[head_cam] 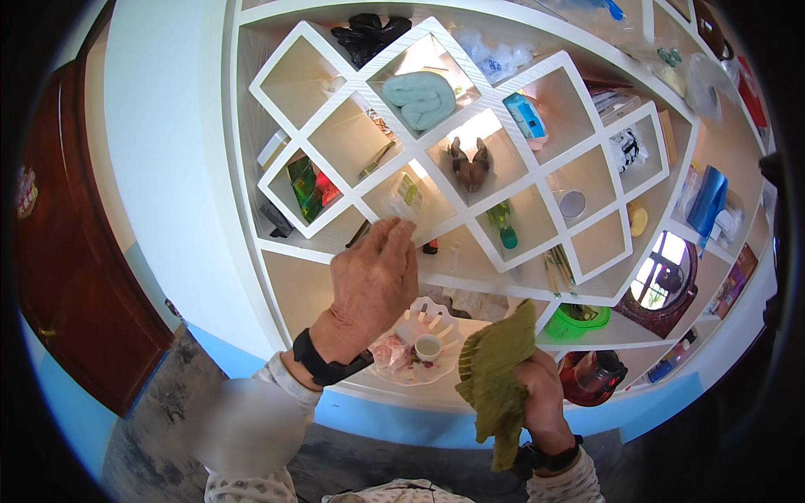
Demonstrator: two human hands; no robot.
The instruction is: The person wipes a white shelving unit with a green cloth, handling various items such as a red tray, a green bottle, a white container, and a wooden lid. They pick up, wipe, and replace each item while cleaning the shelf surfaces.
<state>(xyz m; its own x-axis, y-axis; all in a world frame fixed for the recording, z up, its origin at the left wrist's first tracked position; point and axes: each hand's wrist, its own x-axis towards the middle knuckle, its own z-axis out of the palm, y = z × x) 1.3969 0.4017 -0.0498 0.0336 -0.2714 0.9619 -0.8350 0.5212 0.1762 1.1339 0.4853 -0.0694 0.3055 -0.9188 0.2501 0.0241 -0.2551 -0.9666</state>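
Note:
My left hand point(377, 276) is raised before the lower part of a white lattice shelf point(412, 151). Its fingers are bent and overlap the lower end of a clear plastic pack with a green label point(407, 193); whether they touch or hold anything is hidden. My right hand point(544, 396) grips an olive-green cloth point(497, 377), which hangs down from the fist. Between the hands, a white scalloped plastic basket point(440, 311) holds a small white cup point(428, 347) and a pinkish plastic bag point(390, 353).
The cubbies hold a rolled light-green towel point(420, 99), a brown hand-shaped figurine point(470, 166) and a green bottle point(503, 225). Right of the cloth are a green plastic container point(577, 320), a red kettle point(588, 377) and a framed round mirror point(660, 270). A brown door point(75, 239) stands at left.

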